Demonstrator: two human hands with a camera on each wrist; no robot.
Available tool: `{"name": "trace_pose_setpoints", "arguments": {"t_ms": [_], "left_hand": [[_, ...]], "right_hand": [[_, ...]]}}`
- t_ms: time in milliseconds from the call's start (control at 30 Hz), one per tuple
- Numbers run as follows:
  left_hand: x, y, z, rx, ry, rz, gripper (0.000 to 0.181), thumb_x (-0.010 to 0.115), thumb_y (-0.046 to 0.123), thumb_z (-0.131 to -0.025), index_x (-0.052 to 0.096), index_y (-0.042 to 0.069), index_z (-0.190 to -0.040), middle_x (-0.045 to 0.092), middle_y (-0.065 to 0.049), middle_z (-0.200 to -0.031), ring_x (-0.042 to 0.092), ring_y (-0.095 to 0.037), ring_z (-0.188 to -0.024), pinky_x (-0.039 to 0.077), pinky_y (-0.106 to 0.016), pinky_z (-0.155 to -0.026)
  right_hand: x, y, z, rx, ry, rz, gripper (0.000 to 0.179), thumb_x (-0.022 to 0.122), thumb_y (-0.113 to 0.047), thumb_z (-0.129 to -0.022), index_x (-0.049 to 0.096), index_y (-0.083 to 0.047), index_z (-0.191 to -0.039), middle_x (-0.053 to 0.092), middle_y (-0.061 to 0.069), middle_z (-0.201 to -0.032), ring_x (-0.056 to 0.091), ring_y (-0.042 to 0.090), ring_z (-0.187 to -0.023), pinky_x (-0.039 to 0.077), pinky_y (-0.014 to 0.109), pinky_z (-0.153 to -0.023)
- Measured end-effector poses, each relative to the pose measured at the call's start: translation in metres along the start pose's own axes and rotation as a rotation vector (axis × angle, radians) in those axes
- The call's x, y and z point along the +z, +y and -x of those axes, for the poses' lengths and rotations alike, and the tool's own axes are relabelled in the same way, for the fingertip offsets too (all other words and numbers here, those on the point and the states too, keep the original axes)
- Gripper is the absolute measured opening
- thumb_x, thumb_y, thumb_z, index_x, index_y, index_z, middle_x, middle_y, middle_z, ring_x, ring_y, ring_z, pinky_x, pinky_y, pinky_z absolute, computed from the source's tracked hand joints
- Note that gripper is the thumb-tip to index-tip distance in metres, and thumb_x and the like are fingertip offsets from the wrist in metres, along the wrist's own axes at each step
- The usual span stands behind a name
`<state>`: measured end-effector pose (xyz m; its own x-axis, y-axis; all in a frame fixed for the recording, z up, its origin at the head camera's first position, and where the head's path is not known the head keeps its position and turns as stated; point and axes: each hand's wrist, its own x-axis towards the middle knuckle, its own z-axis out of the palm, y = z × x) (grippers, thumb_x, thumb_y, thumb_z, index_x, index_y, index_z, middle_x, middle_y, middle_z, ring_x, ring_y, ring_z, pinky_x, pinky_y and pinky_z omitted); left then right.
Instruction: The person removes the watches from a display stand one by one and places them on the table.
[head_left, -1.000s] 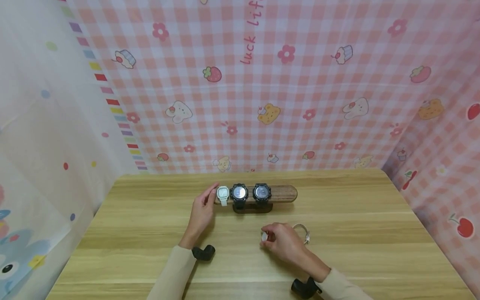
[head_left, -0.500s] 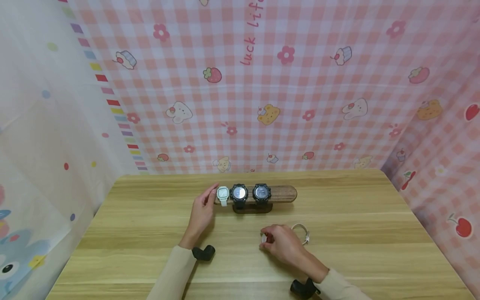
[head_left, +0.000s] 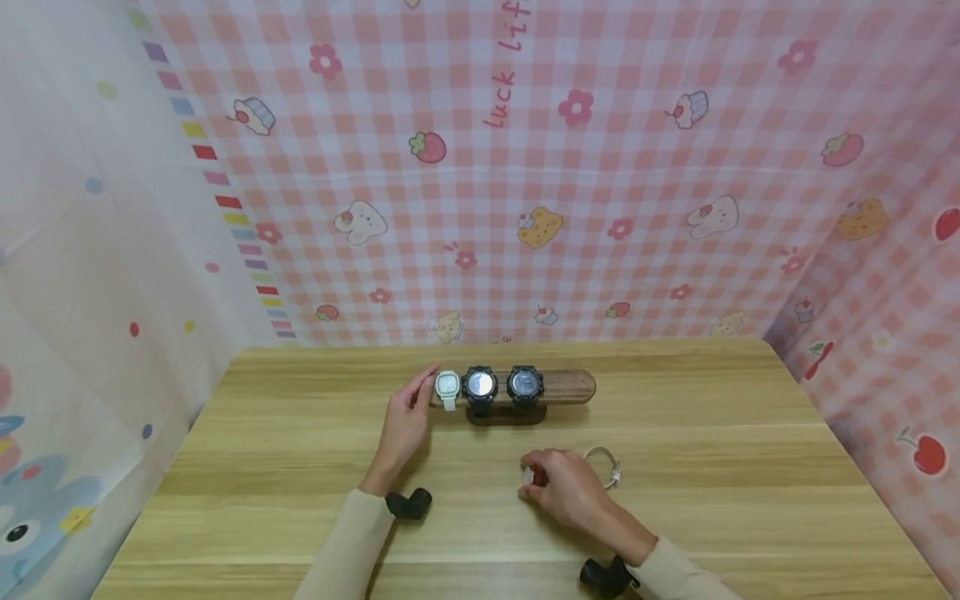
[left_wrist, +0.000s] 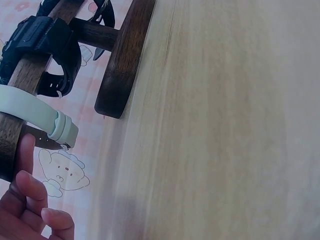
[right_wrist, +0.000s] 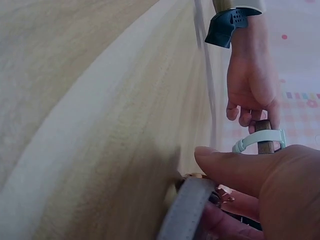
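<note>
A dark wooden watch stand (head_left: 570, 387) stands near the back of the table. My left hand (head_left: 405, 423) grips the left end of its bar, beside a mint-green watch (head_left: 447, 385). Two black watches (head_left: 480, 383) sit further right on the same bar. Low over the table in front of the stand, my right hand (head_left: 570, 485) pinches a watch (head_left: 528, 476) between thumb and fingers. In the right wrist view that watch shows a light grey strap (right_wrist: 187, 207) and rose-gold metal parts; the fingers hide its face.
Just right of the right hand, a pale looped band (head_left: 617, 471) rests on the wooden table (head_left: 712, 450). A pink checked cloth (head_left: 465, 192) hangs behind the table. Each wrist carries a black camera mount (head_left: 409, 503).
Both hands keep their grips and places; the right hand shifts only very slightly. The view itself drifts a little.
</note>
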<state>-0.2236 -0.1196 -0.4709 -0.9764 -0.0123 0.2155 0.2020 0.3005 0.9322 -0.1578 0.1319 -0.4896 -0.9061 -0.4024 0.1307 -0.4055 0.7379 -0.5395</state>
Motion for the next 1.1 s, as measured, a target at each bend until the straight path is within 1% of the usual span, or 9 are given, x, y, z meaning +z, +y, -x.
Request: {"name": "trace_pose_setpoints", "arguments": {"t_ms": [167,300,433,533,633,733,900,1000,1100], "left_hand": [[0.0,0.001,0.0,0.0,-0.002,0.0,0.035,0.047,0.016,-0.106,0.058,0.006,-0.138,0.059,-0.012,-0.139,0.056,-0.02,-0.115,0.045,-0.035,-0.095],[0.0,0.002,0.0,0.006,-0.003,0.002,0.035,0.047,0.016,-0.106,0.058,0.005,-0.138,0.058,-0.013,-0.14,0.055,-0.021,-0.12,0.045,-0.038,-0.098],[0.0,0.003,0.0,0.009,-0.006,0.003,0.035,0.047,0.016,-0.106,0.058,0.004,-0.138,0.058,-0.013,-0.14,0.055,-0.022,-0.122,0.045,-0.039,-0.099],[-0.001,0.003,0.001,0.009,-0.005,0.005,0.035,0.047,0.015,-0.106,0.058,0.004,-0.138,0.058,-0.013,-0.14,0.055,-0.022,-0.119,0.045,-0.036,-0.097],[-0.001,0.003,0.001,0.013,-0.006,0.013,0.035,0.047,0.014,-0.106,0.057,0.004,-0.138,0.057,-0.014,-0.14,0.055,-0.022,-0.12,0.044,-0.038,-0.098],[0.0,0.003,0.002,0.01,-0.007,0.009,0.035,0.047,0.015,-0.106,0.057,0.004,-0.138,0.057,-0.014,-0.141,0.053,-0.022,-0.125,0.043,-0.04,-0.102],[0.0,0.003,0.002,-0.007,0.0,-0.001,0.035,0.047,0.017,-0.106,0.058,0.007,-0.138,0.059,-0.012,-0.139,0.056,-0.021,-0.112,0.044,-0.035,-0.093],[0.0,0.002,0.002,-0.007,0.005,-0.007,0.035,0.047,0.017,-0.106,0.058,0.007,-0.138,0.061,-0.013,-0.136,0.055,-0.023,-0.099,0.043,-0.03,-0.085],[0.0,0.002,0.001,-0.004,0.006,-0.006,0.035,0.047,0.017,-0.106,0.058,0.007,-0.138,0.063,-0.015,-0.133,0.053,-0.028,-0.09,0.041,-0.027,-0.08]], "right_hand": [[-0.005,-0.001,0.0,0.045,0.015,0.001,0.041,0.086,-0.016,-0.076,0.071,-0.003,-0.112,0.063,-0.006,-0.076,0.052,0.003,-0.064,0.043,0.022,-0.058],[-0.012,0.0,-0.002,0.036,0.059,0.011,0.042,0.086,-0.016,-0.076,0.071,-0.003,-0.113,0.064,-0.005,-0.077,0.054,0.006,-0.066,0.045,0.023,-0.06],[-0.024,-0.001,-0.006,0.048,0.073,-0.025,0.041,0.085,-0.015,-0.078,0.071,-0.004,-0.114,0.064,-0.003,-0.079,0.048,0.005,-0.059,0.04,0.022,-0.052],[-0.033,-0.001,-0.009,0.03,0.078,-0.057,0.041,0.083,-0.014,-0.08,0.07,-0.004,-0.117,0.065,0.0,-0.084,0.042,0.003,-0.057,0.037,0.021,-0.05],[-0.04,-0.001,-0.013,-0.025,0.108,-0.087,0.04,0.082,-0.013,-0.081,0.069,-0.003,-0.118,0.066,0.005,-0.087,0.042,0.003,-0.06,0.039,0.02,-0.052],[-0.046,0.0,-0.017,-0.052,0.136,-0.129,0.041,0.082,-0.011,-0.081,0.069,-0.002,-0.119,0.065,0.004,-0.089,0.042,0.003,-0.061,0.039,0.021,-0.052],[-0.055,0.002,-0.025,-0.053,0.16,-0.172,0.046,0.082,-0.012,-0.082,0.067,-0.002,-0.123,0.063,0.002,-0.092,0.043,0.005,-0.06,0.038,0.021,-0.051],[-0.061,0.003,-0.032,-0.043,0.181,-0.184,0.049,0.082,-0.014,-0.082,0.065,-0.002,-0.126,0.064,0.005,-0.094,0.047,0.009,-0.063,0.041,0.021,-0.054],[-0.066,0.006,-0.039,-0.033,0.199,-0.186,0.053,0.082,-0.017,-0.081,0.063,-0.002,-0.128,0.064,0.01,-0.097,0.05,0.014,-0.069,0.043,0.023,-0.06]]}}
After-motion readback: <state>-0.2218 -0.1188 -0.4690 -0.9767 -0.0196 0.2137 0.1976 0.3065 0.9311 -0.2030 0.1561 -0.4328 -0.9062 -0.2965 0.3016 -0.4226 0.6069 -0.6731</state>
